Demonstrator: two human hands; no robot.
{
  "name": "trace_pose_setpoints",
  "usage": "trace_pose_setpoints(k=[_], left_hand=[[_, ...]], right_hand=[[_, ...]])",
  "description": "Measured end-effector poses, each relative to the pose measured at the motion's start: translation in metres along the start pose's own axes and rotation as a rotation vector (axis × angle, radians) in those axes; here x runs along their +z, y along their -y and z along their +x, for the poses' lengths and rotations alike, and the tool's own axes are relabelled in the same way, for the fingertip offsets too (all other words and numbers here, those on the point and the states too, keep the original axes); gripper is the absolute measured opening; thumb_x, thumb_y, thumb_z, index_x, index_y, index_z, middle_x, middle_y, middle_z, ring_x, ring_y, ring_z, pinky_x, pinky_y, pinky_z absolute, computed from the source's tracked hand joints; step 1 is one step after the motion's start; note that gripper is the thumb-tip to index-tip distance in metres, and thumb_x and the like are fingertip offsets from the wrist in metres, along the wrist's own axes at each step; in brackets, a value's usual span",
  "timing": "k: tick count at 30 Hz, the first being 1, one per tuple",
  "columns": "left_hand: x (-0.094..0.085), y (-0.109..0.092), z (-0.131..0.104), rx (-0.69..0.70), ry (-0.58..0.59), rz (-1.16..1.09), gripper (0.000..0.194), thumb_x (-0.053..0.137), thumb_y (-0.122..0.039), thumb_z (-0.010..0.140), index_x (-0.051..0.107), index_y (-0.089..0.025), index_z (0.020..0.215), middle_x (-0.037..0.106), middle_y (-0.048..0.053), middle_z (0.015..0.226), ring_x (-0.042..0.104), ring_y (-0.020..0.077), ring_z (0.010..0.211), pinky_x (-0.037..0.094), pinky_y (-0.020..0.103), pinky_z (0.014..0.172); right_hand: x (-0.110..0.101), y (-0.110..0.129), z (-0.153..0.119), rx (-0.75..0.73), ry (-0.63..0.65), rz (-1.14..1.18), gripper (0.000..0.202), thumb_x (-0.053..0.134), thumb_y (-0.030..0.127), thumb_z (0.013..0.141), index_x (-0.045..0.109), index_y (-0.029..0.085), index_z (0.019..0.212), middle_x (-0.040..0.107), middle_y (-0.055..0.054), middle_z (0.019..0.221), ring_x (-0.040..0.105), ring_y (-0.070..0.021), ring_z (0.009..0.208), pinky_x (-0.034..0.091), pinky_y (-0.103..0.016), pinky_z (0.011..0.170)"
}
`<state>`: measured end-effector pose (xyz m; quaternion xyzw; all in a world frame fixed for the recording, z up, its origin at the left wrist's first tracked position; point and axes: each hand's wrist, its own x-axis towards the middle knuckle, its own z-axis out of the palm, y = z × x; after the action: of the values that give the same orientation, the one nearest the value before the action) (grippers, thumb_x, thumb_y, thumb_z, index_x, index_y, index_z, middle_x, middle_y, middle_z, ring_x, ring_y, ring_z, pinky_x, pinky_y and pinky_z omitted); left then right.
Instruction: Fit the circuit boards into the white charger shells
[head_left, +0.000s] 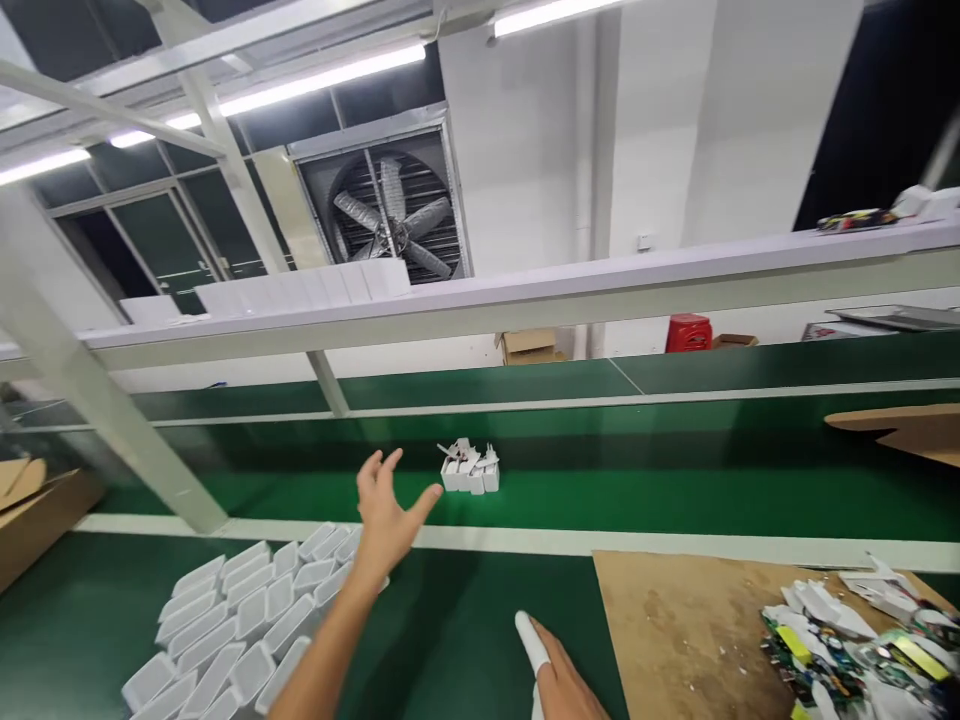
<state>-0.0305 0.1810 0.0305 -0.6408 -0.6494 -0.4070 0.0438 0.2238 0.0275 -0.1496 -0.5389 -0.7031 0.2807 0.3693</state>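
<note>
Forearm (330,640) slanting up from the bottom edge, left of centre, brings my left hand (386,518) to mid-frame, where I see it open and empty, fingers raised and slightly curled, thumb stretched out to the right. Just beyond the thumb tip, with a gap between, the cluster of small white boxes (470,474) sits at the centre of the frame on the green belt (660,490), thin pieces jutting from its top. My right hand (566,685) enters at the bottom edge, right of centre, one white-covered finger (531,642) pointing to the upper left; the frame cuts off the rest, so I cannot tell whether it grips anything. Near it on the right I have a brown cardboard sheet (660,620) bearing a heap of circuit boards and white casings (847,650) at the lower right. White trays (251,610) fill the lower left, partly behind my forearm.
</note>
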Motion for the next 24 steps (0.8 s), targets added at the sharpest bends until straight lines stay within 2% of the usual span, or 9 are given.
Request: trace_pose_setpoints(k=[3, 4, 6, 8, 10, 14, 18, 22, 24], left_hand=[[-0.069, 0.032, 0.003, 0.061, -0.012, 0.069, 0.047, 0.07, -0.059, 0.088, 0.073, -0.025, 0.119, 0.053, 0.013, 0.15, 0.046, 0.0387, 0.147, 0.037, 0.058, 0.122], [-0.083, 0.042, -0.002, 0.082, 0.013, 0.096, 0.04, 0.072, -0.059, 0.085, 0.077, -0.025, 0.106, 0.059, 0.013, 0.145, 0.048, 0.0398, 0.144, 0.036, 0.06, 0.122], [-0.091, 0.057, -0.019, 0.155, 0.118, 0.239, 0.031, 0.078, -0.055, 0.081, 0.081, -0.026, 0.09, 0.064, 0.014, 0.14, 0.05, 0.0445, 0.141, 0.039, 0.065, 0.117], [-0.079, 0.063, -0.04, 0.232, 0.231, 0.382, 0.021, 0.081, -0.045, 0.079, 0.081, -0.024, 0.081, 0.067, 0.017, 0.137, 0.048, 0.0499, 0.142, 0.043, 0.069, 0.111], [-0.057, 0.057, -0.057, 0.287, 0.295, 0.408, 0.013, 0.077, -0.032, 0.08, 0.077, -0.022, 0.073, 0.07, 0.019, 0.135, 0.047, 0.052, 0.143, 0.045, 0.071, 0.108], [-0.016, 0.017, -0.076, 0.471, 0.465, 0.151, 0.025, 0.062, -0.033, 0.092, 0.073, -0.023, 0.072, 0.069, 0.014, 0.143, 0.06, 0.041, 0.135, 0.051, 0.058, 0.109], [0.008, -0.017, -0.1, 0.652, 0.613, -0.096, 0.038, 0.048, -0.045, 0.103, 0.072, -0.027, 0.08, 0.063, 0.006, 0.153, 0.069, 0.0346, 0.126, 0.059, 0.05, 0.098], [0.026, -0.018, -0.127, 0.599, 0.6, -0.208, 0.032, 0.053, -0.049, 0.1, 0.075, -0.032, 0.083, 0.067, 0.004, 0.147, 0.075, 0.0363, 0.11, 0.064, 0.051, 0.089], [0.033, -0.014, -0.137, 0.542, 0.591, -0.269, 0.027, 0.056, -0.048, 0.098, 0.076, -0.033, 0.089, 0.067, 0.005, 0.147, 0.076, 0.0354, 0.107, 0.066, 0.046, 0.082]], right_hand=[[0.006, -0.005, 0.003, -0.014, 0.21, -0.183, 0.068, 0.06, 0.004, 0.081, 0.065, 0.022, 0.146, 0.05, -0.008, 0.163, 0.06, -0.0335, 0.141, 0.066, -0.036, 0.099], [0.004, -0.002, 0.002, -0.03, 0.252, -0.237, 0.067, 0.061, 0.002, 0.077, 0.068, 0.021, 0.141, 0.046, -0.009, 0.166, 0.056, -0.0361, 0.144, 0.065, -0.04, 0.102], [-0.009, 0.011, -0.002, -0.093, 0.284, -0.289, 0.065, 0.06, 0.001, 0.074, 0.069, 0.015, 0.137, 0.038, -0.013, 0.17, 0.05, -0.0385, 0.149, 0.06, -0.045, 0.11], [-0.027, 0.031, -0.01, -0.181, 0.259, -0.273, 0.067, 0.055, 0.001, 0.079, 0.061, 0.009, 0.145, 0.036, -0.019, 0.171, 0.045, -0.0355, 0.153, 0.05, -0.047, 0.12], [-0.046, 0.056, -0.017, -0.208, 0.162, -0.27, 0.075, 0.048, 0.0, 0.085, 0.043, 0.007, 0.159, 0.041, -0.02, 0.168, 0.044, -0.0291, 0.154, 0.043, -0.044, 0.125], [-0.083, 0.09, -0.018, -0.23, 0.11, -0.39, 0.06, 0.05, 0.01, 0.096, 0.047, 0.009, 0.155, 0.056, -0.02, 0.156, 0.058, -0.0288, 0.143, 0.052, -0.043, 0.119], [-0.143, 0.082, -0.025, -0.206, -0.024, -0.639, 0.05, 0.053, 0.017, 0.098, 0.054, 0.013, 0.148, 0.062, -0.016, 0.151, 0.058, -0.0265, 0.141, 0.049, -0.041, 0.121], [-0.225, 0.058, -0.05, 0.02, -0.113, -0.833, 0.045, 0.049, 0.014, 0.098, 0.058, 0.008, 0.142, 0.062, -0.021, 0.147, 0.056, -0.0305, 0.14, 0.045, -0.048, 0.121], [-0.257, 0.049, -0.06, 0.161, -0.138, -0.919, 0.039, 0.049, 0.009, 0.094, 0.065, 0.008, 0.129, 0.067, -0.024, 0.136, 0.061, -0.0348, 0.132, 0.048, -0.052, 0.113]])
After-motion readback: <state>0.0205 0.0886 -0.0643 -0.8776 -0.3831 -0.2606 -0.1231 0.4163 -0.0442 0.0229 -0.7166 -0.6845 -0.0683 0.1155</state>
